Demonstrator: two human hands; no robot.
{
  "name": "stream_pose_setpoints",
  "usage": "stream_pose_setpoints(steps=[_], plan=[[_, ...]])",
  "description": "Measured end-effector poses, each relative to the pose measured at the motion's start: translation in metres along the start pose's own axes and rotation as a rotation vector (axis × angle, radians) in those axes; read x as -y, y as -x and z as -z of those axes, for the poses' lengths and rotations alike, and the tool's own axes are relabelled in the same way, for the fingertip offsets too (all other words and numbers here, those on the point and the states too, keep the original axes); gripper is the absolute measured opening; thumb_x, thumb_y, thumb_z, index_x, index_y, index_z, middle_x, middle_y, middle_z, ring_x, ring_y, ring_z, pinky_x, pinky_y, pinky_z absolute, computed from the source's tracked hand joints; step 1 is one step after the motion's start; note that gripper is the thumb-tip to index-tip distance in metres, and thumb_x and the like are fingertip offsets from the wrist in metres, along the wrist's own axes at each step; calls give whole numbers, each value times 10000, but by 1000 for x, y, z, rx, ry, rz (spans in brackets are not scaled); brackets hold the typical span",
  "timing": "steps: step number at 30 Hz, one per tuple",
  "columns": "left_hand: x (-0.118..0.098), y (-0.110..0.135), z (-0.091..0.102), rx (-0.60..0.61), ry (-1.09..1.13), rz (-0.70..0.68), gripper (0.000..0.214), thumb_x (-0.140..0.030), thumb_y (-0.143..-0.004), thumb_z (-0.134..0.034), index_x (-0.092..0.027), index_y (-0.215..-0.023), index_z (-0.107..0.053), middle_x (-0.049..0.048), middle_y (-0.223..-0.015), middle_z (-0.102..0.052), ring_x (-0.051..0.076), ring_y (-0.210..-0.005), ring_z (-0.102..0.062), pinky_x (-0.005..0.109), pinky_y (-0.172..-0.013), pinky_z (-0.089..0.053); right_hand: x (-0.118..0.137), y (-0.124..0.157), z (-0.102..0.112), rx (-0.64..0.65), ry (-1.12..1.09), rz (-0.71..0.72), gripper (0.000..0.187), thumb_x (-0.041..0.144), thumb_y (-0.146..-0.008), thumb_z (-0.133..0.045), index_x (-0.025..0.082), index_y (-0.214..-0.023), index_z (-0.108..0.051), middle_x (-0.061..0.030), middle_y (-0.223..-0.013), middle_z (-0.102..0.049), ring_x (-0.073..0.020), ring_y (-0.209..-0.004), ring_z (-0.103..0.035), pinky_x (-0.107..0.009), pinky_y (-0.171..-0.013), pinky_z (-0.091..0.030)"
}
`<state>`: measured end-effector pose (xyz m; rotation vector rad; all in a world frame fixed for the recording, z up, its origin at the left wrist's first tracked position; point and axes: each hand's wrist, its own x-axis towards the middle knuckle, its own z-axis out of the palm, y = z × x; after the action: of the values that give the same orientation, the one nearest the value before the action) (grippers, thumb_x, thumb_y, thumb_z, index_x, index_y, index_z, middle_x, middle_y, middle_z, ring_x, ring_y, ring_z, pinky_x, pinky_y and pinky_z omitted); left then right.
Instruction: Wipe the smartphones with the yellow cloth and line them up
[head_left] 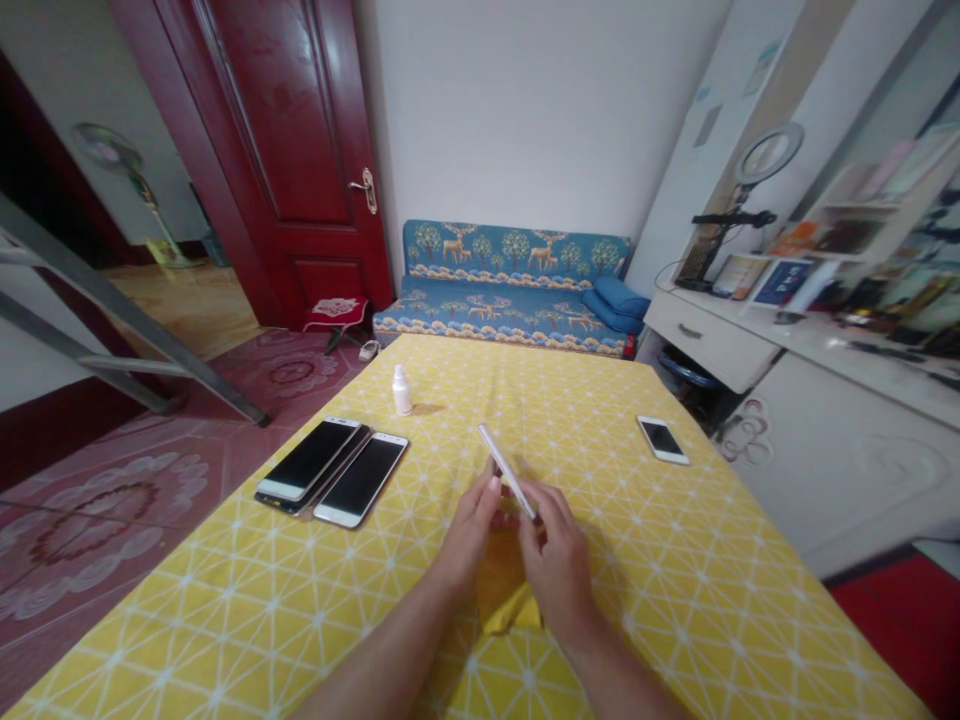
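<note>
Between my two hands a white smartphone (507,470) is held up on edge, tilted, so mostly its thin side shows. The fingers of my left hand (471,522) close on its left side, the thumb pointing up. My right hand (559,550) grips its lower right end. Below the phone, between my wrists, is a plain yellow cloth (510,590); which hand has hold of it I cannot tell. To the left on the table lie a white phone with a dark screen (363,480) and, beside it, a small stack topped by another white phone (313,458).
A small white bottle (403,392) stands upright toward the back left of the patterned yellow tablecloth (675,580). Another white phone (662,440) lies near the right edge. Beyond the table are a blue sofa (495,305) and, on the right, a cluttered white dresser (705,340).
</note>
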<state>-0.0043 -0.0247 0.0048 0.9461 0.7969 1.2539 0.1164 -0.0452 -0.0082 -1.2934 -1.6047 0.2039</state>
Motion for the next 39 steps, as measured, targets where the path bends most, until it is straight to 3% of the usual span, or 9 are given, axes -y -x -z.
stream_pose_setpoints(steps=[5,12,17,20,22,24,27,33,39], plan=[[-1,-2,1,104,-58,79,474,-397,-774,-693,-296,-1232,-628,85,-1287,-600,274,-1071,-579,316,-741,-494,-26,-17,17,-99,-310,-461,260,325,-807,-565,154,-997,-612,-51,-782,-689,-150,-535,-611,-274,-523,-528],[3,-9,2,108,-84,112,364,-334,-724,-750,-215,-1066,-723,141,-1238,-630,274,-1015,-603,332,-738,-462,-82,-27,42,-325,-333,-711,532,524,-671,-612,104,-999,-610,26,-560,-571,-175,-547,-622,-348,-609,-564],[9,-11,5,130,-122,122,411,-390,-721,-746,-177,-1072,-722,157,-1061,-691,230,-882,-626,337,-744,-460,-97,-34,78,-339,-75,-689,493,402,-697,-615,116,-1099,-616,-147,-920,-657,-335,-1066,-589,-484,-852,-509],[13,-11,6,146,-180,112,444,-422,-732,-730,-165,-1093,-712,142,-1014,-700,191,-801,-620,323,-750,-453,-93,-31,82,-188,335,-519,469,314,-754,-607,174,-1202,-608,-163,-1440,-410,-359,-1388,-252,-533,-1083,-277],[14,-11,6,160,-213,109,458,-436,-737,-722,-162,-1103,-706,135,-1011,-701,184,-794,-616,318,-762,-452,-93,-28,74,30,662,-409,502,341,-848,-515,167,-1318,-533,-125,-1545,-257,-356,-1422,-172,-549,-1115,-194],[14,-11,6,169,-228,109,462,-444,-738,-719,-158,-1101,-706,135,-1015,-701,188,-808,-618,318,-776,-453,-100,-29,65,217,830,-376,553,390,-915,-410,131,-1403,-437,-128,-1546,-266,-344,-1426,-175,-537,-1119,-196],[14,-11,7,168,-227,97,446,-440,-736,-721,-153,-1078,-715,131,-991,-705,185,-789,-619,312,-769,-453,-118,-40,58,304,888,-354,563,372,-962,-303,102,-1455,-344,-126,-1539,-289,-308,-1432,-181,-481,-1127,-213],[15,-12,8,161,-208,99,419,-412,-736,-727,-149,-1062,-719,139,-970,-708,193,-790,-624,326,-775,-456,-144,-76,73,245,933,-320,463,306,-957,-353,94,-1355,-459,-146,-1457,-425,-263,-1378,-314,-390,-1102,-256],[17,-14,10,157,-197,99,399,-395,-738,-726,-152,-1054,-722,127,-946,-716,186,-771,-622,313,-768,-451,-145,-91,74,176,1007,-404,344,189,-939,-376,118,-1237,-533,-170,-1235,-603,-231,-1135,-565,-304,-872,-440]])
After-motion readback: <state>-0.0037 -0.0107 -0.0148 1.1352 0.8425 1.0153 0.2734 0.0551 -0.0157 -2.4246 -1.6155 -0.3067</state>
